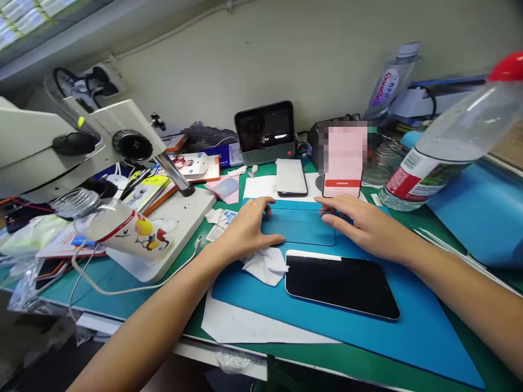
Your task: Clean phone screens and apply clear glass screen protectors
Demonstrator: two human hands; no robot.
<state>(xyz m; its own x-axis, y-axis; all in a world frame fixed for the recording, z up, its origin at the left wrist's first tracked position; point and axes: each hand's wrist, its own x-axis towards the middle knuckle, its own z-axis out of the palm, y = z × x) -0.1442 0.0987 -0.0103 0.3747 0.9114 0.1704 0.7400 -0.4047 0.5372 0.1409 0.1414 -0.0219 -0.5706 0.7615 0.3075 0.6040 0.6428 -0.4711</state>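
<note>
A clear glass screen protector (pixel 304 226) with a dark outline is stretched between my hands, above the blue mat (pixel 408 337). My left hand (pixel 251 226) has its thumb at the near long edge and its index finger at the far edge, gripping the left end. Over the right end lies my right hand (pixel 359 226), fingers extended and thumb apart, fingertips touching or just above the glass. Nearer to me, a phone (pixel 339 286) with a dark screen lies face up on the mat. A crumpled white wipe (pixel 266 265) sits beside it, below my left hand.
A microscope stand (pixel 175 174) and a tilted plastic jar (pixel 131 228) occupy the left. Behind are a smart display (pixel 265 130), a white box (pixel 291 177) and a propped phone (pixel 343 163) with a pink screen. A red-capped bottle (pixel 445 152) stands at right.
</note>
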